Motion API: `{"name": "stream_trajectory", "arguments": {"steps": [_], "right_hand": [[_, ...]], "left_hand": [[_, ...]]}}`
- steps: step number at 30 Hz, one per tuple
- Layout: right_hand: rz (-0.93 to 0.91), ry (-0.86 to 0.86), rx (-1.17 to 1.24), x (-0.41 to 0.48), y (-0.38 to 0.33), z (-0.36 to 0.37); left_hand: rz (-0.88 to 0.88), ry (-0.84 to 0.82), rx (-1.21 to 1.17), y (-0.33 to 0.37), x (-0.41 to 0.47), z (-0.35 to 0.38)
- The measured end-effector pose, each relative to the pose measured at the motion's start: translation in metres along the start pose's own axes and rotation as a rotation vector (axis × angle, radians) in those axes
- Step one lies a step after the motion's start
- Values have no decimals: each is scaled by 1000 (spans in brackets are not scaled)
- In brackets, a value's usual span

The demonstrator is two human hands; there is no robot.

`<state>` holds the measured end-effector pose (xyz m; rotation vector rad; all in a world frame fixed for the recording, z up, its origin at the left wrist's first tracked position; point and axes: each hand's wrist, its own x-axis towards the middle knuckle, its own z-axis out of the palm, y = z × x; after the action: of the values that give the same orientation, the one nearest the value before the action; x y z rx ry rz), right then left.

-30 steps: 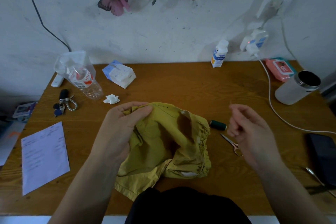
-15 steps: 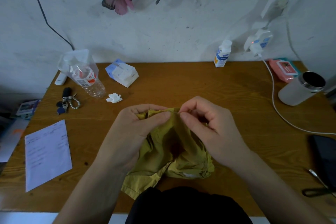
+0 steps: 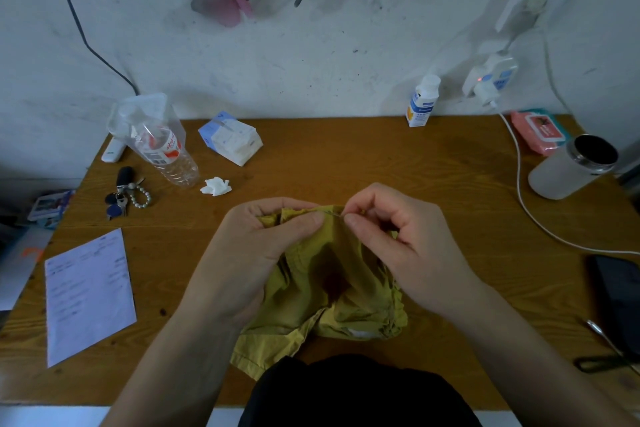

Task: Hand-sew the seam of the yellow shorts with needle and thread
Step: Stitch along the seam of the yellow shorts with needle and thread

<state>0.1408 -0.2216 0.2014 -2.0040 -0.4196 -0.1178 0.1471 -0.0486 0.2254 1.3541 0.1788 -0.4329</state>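
Observation:
The yellow shorts (image 3: 322, 291) lie bunched on the wooden table (image 3: 346, 156) in front of me. My left hand (image 3: 256, 253) grips the upper edge of the fabric, thumb on top. My right hand (image 3: 398, 239) pinches a thin needle (image 3: 335, 214) at that same edge, its point going into the seam next to my left thumb. The thread is too fine to see. The thread spool and small scissors are hidden behind my right hand.
A plastic bottle (image 3: 166, 152), a tissue pack (image 3: 230, 137), a crumpled tissue (image 3: 216, 186) and keys (image 3: 123, 196) sit at the back left. A paper sheet (image 3: 88, 295) lies left. A white cup (image 3: 571, 168), a charging cable (image 3: 519, 191), a phone (image 3: 620, 302) and a scissors (image 3: 602, 354) are right.
My right hand came in from the right side of the table to the shorts' top edge and now holds the needle against the seam. My left hand kept its grip on the fabric.

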Motion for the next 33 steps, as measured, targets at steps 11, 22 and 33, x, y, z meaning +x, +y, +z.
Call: {"name": "stream_trajectory", "arguments": {"steps": [11,22,33], "right_hand": [[201,-209,106,3,1,-11],[133,-58,-138,-1,-6,-4],[102,42,-403,-6,-13,10]], "left_hand": [[98,11,231,1,-1,0],[308,296,613,-14,-2,14],[635,439,912,-31,-4,33]]}}
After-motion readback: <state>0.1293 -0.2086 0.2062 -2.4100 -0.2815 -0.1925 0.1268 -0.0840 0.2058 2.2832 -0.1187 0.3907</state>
